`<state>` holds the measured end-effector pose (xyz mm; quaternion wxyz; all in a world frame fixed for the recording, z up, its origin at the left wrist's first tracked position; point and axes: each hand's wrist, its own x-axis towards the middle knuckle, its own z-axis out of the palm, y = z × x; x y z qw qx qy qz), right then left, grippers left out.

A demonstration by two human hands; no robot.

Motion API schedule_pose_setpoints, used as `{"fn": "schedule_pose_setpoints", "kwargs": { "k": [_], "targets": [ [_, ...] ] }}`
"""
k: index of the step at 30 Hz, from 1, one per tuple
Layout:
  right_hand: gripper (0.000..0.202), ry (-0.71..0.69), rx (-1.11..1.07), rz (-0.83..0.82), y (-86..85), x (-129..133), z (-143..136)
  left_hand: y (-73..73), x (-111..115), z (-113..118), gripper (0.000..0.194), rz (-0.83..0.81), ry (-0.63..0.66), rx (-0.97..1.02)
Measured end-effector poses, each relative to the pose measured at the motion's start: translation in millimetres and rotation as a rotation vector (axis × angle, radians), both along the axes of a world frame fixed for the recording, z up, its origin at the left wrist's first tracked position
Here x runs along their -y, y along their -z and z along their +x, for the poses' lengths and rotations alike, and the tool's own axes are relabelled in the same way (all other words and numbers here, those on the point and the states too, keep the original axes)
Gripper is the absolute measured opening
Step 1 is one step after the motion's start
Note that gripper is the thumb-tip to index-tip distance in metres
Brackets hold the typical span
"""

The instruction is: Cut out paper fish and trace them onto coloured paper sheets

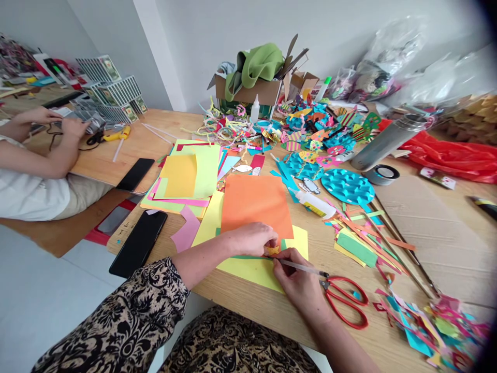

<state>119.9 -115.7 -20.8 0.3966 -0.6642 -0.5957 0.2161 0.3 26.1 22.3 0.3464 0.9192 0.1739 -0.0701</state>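
My right hand (301, 280) grips a slim pen (305, 267), its tip end close to a small orange paper cutout (273, 250) that looks like a fish. With curled fingers, my left hand (254, 238) pins this cutout down. Beneath both hands lie an orange sheet (256, 202), a strip of green paper and yellow sheets (252, 270), stacked near the table's front edge. Red-handled scissors (345, 300) rest just right of my right wrist, blades partly hidden by it. A piece of pink paper (186, 228) is left of the stack.
Coloured sheets (205, 173) and a black phone (139, 243) lie left. A glue bottle (316, 204), blue scalloped disc (347, 186), steel flask (388, 141) and paper scraps (430, 326) spread right. Behind stands a filled box (248, 88). Another person's hands (73, 127) work at the far left.
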Motion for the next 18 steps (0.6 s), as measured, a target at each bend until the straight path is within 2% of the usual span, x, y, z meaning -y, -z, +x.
{"fn": "schedule_pose_setpoints", "kwargs": {
  "k": [9,15,18],
  "targets": [
    [0.007,-0.086,-0.001,-0.019,-1.3,-1.0,9.0,8.6,8.2,-2.9,0.012,0.106,-0.014,0.036],
    [0.008,-0.07,-0.041,-0.067,-0.3,-1.3,10.3,17.4,25.4,-13.1,0.01,0.264,-0.127,0.125],
    [0.009,-0.07,-0.064,-0.07,1.5,-1.2,10.3,22.5,30.1,-17.4,0.014,0.307,-0.125,0.179]
  ]
}}
